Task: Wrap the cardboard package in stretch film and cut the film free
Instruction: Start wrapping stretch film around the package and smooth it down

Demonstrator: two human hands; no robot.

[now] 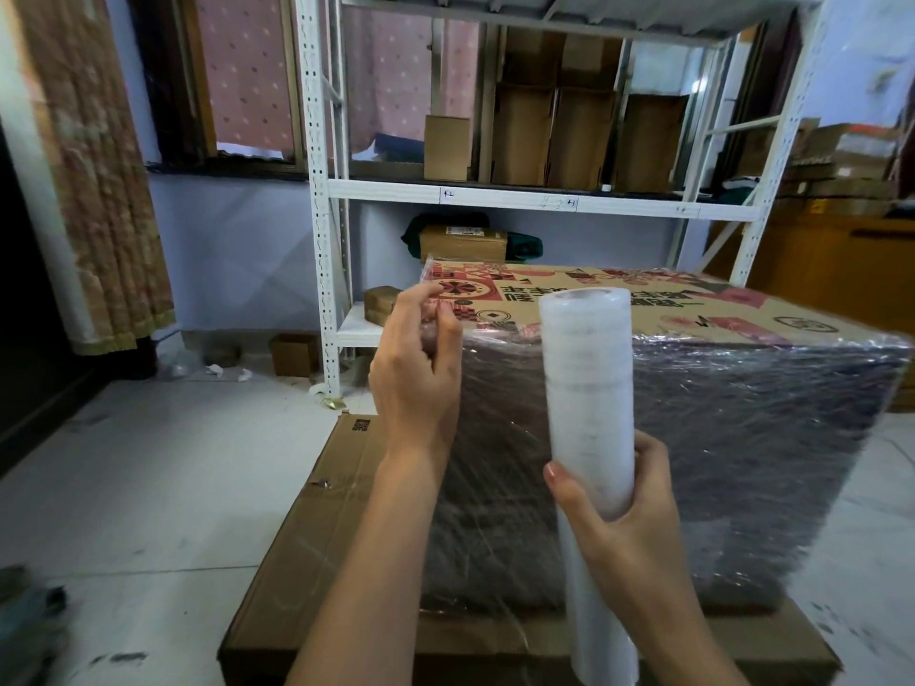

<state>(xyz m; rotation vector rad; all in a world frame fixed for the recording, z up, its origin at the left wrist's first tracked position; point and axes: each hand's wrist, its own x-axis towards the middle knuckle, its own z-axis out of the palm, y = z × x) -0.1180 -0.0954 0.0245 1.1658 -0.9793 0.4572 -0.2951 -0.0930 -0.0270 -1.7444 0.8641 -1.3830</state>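
Cardboard package (643, 309), printed top bare, its near face already glossy under stretch film, sits on a flat brown carton (307, 527) on the floor. My right hand (619, 517) grips the film roll (586, 388) upright, close against that face. My left hand (421, 368), fingers curled, pinches what looks like the film's edge at the package's top left corner. Judgement: wrapping nearly done; next move calls for tensioning and severing the film. No cutter visible.
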